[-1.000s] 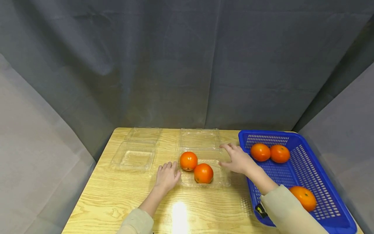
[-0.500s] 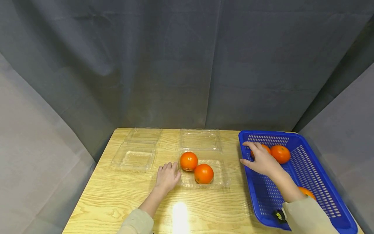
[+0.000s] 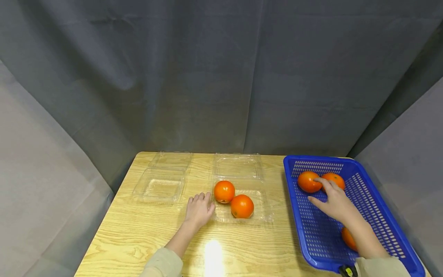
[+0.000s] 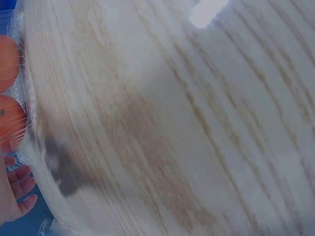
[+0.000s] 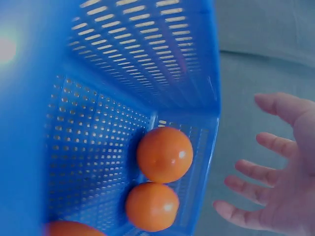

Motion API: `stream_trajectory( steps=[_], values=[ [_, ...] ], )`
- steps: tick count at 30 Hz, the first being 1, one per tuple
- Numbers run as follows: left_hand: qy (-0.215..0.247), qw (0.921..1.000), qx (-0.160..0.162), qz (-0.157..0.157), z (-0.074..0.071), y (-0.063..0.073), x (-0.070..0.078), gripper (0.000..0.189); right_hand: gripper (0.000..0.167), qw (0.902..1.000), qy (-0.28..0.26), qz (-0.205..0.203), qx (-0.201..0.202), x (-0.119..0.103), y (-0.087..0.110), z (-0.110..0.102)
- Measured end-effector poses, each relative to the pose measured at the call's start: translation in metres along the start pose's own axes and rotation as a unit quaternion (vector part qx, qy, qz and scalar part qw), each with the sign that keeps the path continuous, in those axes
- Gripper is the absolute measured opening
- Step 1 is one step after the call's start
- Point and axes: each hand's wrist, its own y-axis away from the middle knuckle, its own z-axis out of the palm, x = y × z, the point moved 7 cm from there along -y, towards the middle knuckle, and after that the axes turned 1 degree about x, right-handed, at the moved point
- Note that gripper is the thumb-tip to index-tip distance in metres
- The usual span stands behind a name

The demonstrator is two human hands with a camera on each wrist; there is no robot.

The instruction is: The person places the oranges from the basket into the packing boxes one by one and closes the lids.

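My left hand (image 3: 199, 211) rests at the left edge of a clear plastic clamshell box (image 3: 260, 209), its fingers relaxed. Inside that box sit two oranges, one at the left (image 3: 224, 192) and one nearer the front (image 3: 242, 206). My right hand (image 3: 335, 202) hovers over the blue plastic basket (image 3: 300, 234), fingers spread and nothing in the grasp. Two oranges lie at the basket's far end: the left orange (image 3: 308, 182) and its neighbour (image 3: 335, 179), partly covered by my fingers. A third orange (image 3: 348, 239) is half hidden by my right forearm.
A second clear clamshell box (image 3: 159, 188), lid folded back, lies at the left of the wooden table (image 3: 138, 238). The lid (image 3: 238, 166) of the middle box also lies back. Grey curtains (image 3: 194, 77) hang behind and at both sides.
My right hand has moved right from beside the middle box to above the blue basket, passing its left rim. The left hand and the oranges have stayed in place.
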Motion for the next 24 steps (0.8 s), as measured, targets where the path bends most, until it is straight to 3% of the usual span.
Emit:
stream_trajectory(
  steps=[11,15,24],
  values=[
    [0.006,1.0,0.002,-0.003,0.001,0.0,-0.001,0.042,0.07,0.9982,0.002,0.06,0.003,0.051,0.022,-0.01],
    [0.006,1.0,-0.001,-0.006,0.002,0.0,-0.001,0.042,0.068,0.9978,0.008,0.064,0.012,0.064,0.028,-0.012],
    [0.007,1.0,0.001,-0.003,0.0,0.0,0.0,0.042,0.07,0.9947,0.027,0.095,-0.027,0.1,0.04,0.0]
  ],
)
